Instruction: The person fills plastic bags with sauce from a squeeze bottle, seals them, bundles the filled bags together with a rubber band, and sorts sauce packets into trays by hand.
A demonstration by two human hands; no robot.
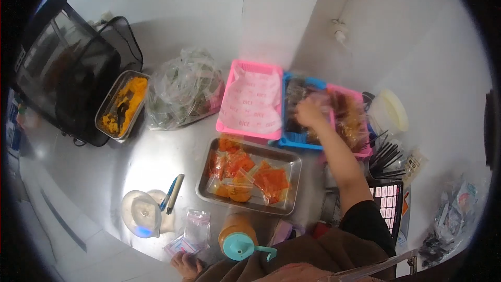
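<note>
My right hand [311, 112] reaches into the blue basket [302, 143], over dark, blurred packets. Its fingertips are smeared and partly hidden, so whether they grip anything cannot be made out. At the table's front edge lies my left hand [186, 266], fingers stretched out and holding nothing. Just beyond it are small clear zip bags [197, 224]. A squeeze bottle with a turquoise lid [239, 246] stands to that hand's right. The metal tray [204, 190] in the middle carries several clear bags of orange-red food [271, 181].
Left of the blue basket is a pink basket [224, 115] lined with printed paper; another pink basket [365, 150] adjoins its right side. A leafy plastic bag [182, 91], yellow-food tray [125, 107] and black mesh cover [68, 73] stand farther left. Pens [172, 194] lie near a clear container [141, 213].
</note>
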